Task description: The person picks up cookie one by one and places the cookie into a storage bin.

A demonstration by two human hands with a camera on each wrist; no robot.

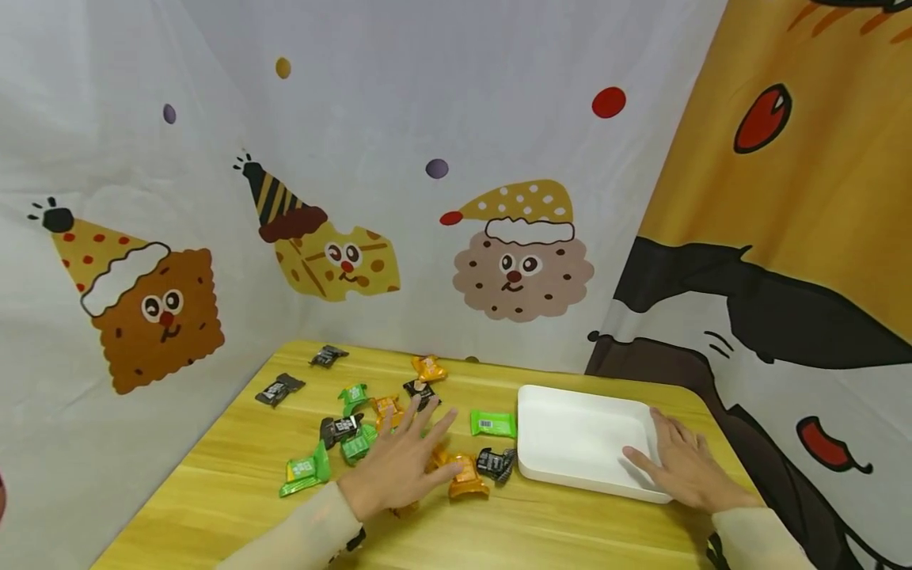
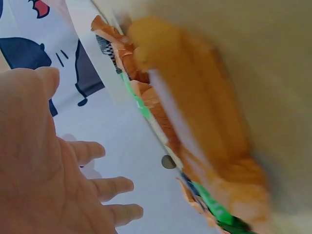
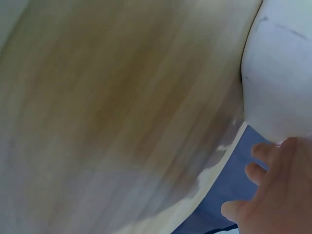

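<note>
Head view. One rectangular tabletop of yellow wood grain (image 1: 214,491), set before a white cloth backdrop printed with cartoon figures (image 1: 370,119). One shallow rectangular white tray (image 1: 584,439) is placed at 3 o'clock of the left hand (image 1: 399,469). The left hand is held with fingers straight and spread over scattered small wrapped pieces; nothing is seen gripped by it. At its 9 o'clock is found a green-and-yellow crinkled wrapped piece (image 1: 306,471); at 10 o'clock, farther off, a black wrapped piece (image 1: 280,389); just past 12, an orange glossy wrapped piece (image 1: 429,367); at 2 o'clock, a flat bright-green packet (image 1: 492,423), near the tray's wall. Near the thumb, at 3 o'clock, a second orange piece (image 1: 466,477) is laid beside a second black piece (image 1: 493,465). The tray's right wall is gripped by the right hand (image 1: 687,467), thumb inside the rim, fingers outside.

Left wrist view. The hand is seen at 8 o'clock, fingers extended. A blurred orange wrapper (image 2: 195,102) is shown large at 2 o'clock; whether it is touched cannot be told with certainty.

Right wrist view. The tray's outer wall is seen at 2 o'clock, the hand against it at 4 o'clock, the tabletop at 10 o'clock.
</note>
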